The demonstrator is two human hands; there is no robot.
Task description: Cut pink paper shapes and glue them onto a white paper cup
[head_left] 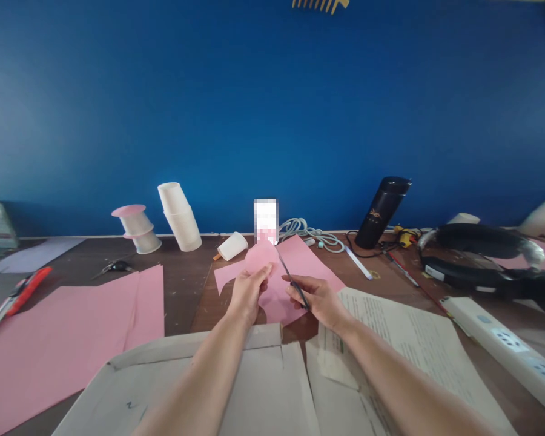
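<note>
In the middle of the head view my left hand (251, 292) pinches a rounded piece of pink paper (260, 257) between thumb and fingers. My right hand (317, 298) is closed on the dark handles of a pair of scissors (291, 278). Their blades point up and left, beside the right edge of the rounded piece; whether they touch it I cannot tell. Beneath both hands lies a larger pink sheet (306, 260) with cut edges. A blurred white patch covers what stands just behind the paper.
Left are pink sheets (72, 327), a red cutter (29, 290), keys (117, 266) and white paper cups (180, 217). A tipped cup (233, 246) lies nearer the middle. Right are a cable (315, 233), black flask (381, 212), headphones (476, 242) and power strip (504, 345). Cardboard (263, 387) lies in front.
</note>
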